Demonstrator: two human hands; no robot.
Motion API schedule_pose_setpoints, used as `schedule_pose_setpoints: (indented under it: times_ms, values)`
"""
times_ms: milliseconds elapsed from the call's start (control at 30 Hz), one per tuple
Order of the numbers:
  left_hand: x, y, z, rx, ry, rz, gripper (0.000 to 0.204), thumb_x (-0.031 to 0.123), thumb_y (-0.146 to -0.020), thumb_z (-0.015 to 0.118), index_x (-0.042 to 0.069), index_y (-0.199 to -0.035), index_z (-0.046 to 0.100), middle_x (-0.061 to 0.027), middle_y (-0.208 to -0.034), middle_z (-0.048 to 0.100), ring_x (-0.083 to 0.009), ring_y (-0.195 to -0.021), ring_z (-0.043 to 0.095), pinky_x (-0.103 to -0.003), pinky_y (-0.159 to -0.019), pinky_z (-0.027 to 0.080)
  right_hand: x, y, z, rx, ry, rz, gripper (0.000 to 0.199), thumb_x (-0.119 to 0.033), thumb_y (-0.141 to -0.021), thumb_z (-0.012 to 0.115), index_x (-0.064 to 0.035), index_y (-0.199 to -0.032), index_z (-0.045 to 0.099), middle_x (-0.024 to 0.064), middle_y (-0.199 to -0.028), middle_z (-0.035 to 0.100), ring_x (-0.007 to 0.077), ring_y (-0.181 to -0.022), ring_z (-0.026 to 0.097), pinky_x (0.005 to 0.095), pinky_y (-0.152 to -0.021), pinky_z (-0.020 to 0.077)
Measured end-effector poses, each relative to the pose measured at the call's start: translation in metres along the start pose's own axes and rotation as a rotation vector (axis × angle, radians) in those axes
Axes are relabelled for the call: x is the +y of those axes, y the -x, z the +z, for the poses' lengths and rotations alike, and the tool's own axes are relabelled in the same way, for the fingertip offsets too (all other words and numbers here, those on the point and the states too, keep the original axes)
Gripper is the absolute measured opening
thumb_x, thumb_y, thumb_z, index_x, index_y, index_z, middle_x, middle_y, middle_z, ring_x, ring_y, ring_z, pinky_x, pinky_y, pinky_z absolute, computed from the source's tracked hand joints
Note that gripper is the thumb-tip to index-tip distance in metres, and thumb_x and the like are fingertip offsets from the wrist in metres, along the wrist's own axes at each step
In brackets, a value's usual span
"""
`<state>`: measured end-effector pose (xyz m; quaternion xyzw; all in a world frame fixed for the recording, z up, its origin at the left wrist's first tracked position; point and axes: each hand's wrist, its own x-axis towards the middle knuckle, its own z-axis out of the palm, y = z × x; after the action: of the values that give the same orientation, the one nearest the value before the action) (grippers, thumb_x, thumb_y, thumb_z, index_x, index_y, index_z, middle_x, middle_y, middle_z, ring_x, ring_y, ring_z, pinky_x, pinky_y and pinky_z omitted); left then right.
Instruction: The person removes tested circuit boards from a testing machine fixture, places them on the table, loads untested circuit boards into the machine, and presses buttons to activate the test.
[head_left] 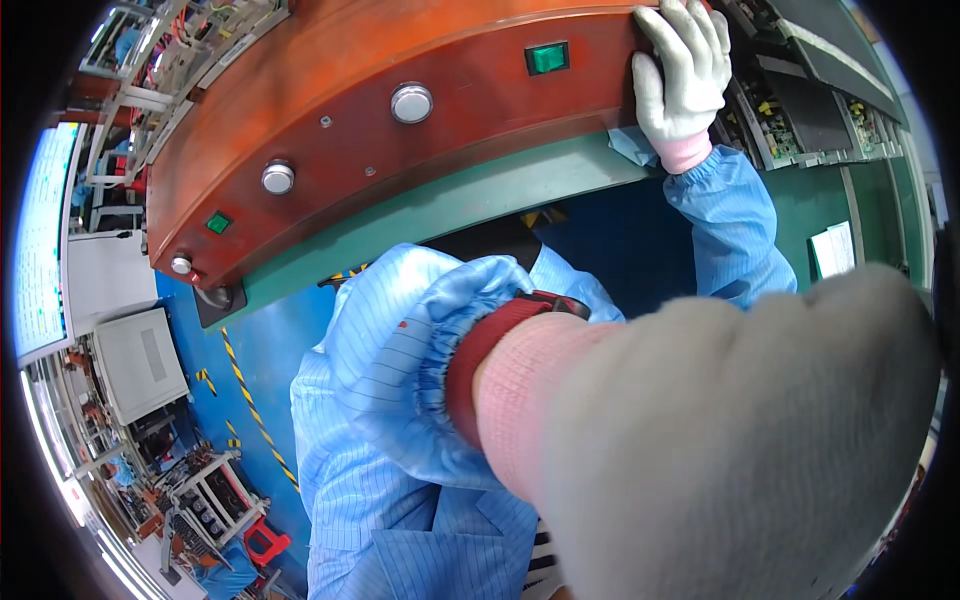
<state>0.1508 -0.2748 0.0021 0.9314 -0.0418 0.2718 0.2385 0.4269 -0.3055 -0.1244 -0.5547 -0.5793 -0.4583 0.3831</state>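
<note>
My left hand (740, 440), in a whitish knit glove with a pink cuff, is raised close to the head view and looks large and blurred. Its fingers are hidden, so I cannot tell what they do. A dark red wristband (480, 360) circles that wrist over the blue striped sleeve. Further off, at the upper right, my gloved right hand (685, 85) lies with outstretched fingers on the right end of an orange-red metal housing (460, 60). The housing's front carries silver round buttons (411, 103) and green rocker switches (547, 59).
A green bench edge (450, 220) runs below the housing. Circuit boards in frames (790, 120) stand at the right, near a paper sheet (833, 249). At the left are a bright screen (45, 240), a pale box (143, 365), wired racks (150, 95) and a red stool (266, 541).
</note>
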Motion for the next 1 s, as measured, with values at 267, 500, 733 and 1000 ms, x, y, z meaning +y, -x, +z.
schedule_pose_setpoints:
  times_ms: [267,500,733,1000]
  values:
    - [-0.004,0.002,0.013,0.087,0.096,0.020,0.034,0.036,-0.092,0.073,0.012,-0.067,0.070,-0.0035,-0.065,0.062,-0.0201,-0.050,0.049,-0.033,-0.053,0.042,-0.028,-0.017,-0.018,-0.140,0.083,0.173,0.045,-0.016,-0.085,0.065,-0.0053,-0.129,0.068,0.0173,-0.139,0.063,0.0416,-0.133,0.055,0.0568,-0.120,0.0337]
    - [-0.016,0.000,0.026,0.142,0.192,0.073,0.035,0.032,-0.093,0.073,0.012,-0.065,0.068,-0.0036,-0.063,0.060,-0.0201,-0.046,0.045,-0.033,-0.051,0.041,-0.022,-0.014,-0.016,-0.133,0.088,0.163,0.047,-0.016,-0.084,0.066,-0.0057,-0.130,0.068,0.0167,-0.139,0.063,0.0420,-0.134,0.054,0.0570,-0.121,0.0331]
    - [-0.056,0.019,0.057,0.262,0.130,0.070,0.034,0.025,-0.089,0.077,0.010,-0.061,0.065,-0.0039,-0.057,0.056,-0.0223,-0.047,0.045,-0.033,-0.053,0.041,-0.017,-0.003,-0.009,-0.071,0.072,0.155,0.047,-0.017,-0.085,0.067,-0.0122,-0.132,0.071,0.0094,-0.145,0.062,0.0320,-0.139,0.052,0.0502,-0.125,0.0306]
    - [-0.116,0.081,0.089,0.299,0.008,-0.379,0.040,0.023,-0.086,0.077,0.010,-0.054,0.055,-0.0050,-0.057,0.053,-0.0287,-0.050,0.047,-0.038,-0.053,0.040,-0.026,-0.006,-0.012,-0.141,0.058,0.221,0.047,-0.015,-0.082,0.068,-0.0101,-0.129,0.071,0.0106,-0.145,0.062,0.0346,-0.139,0.052,0.0518,-0.124,0.0328]
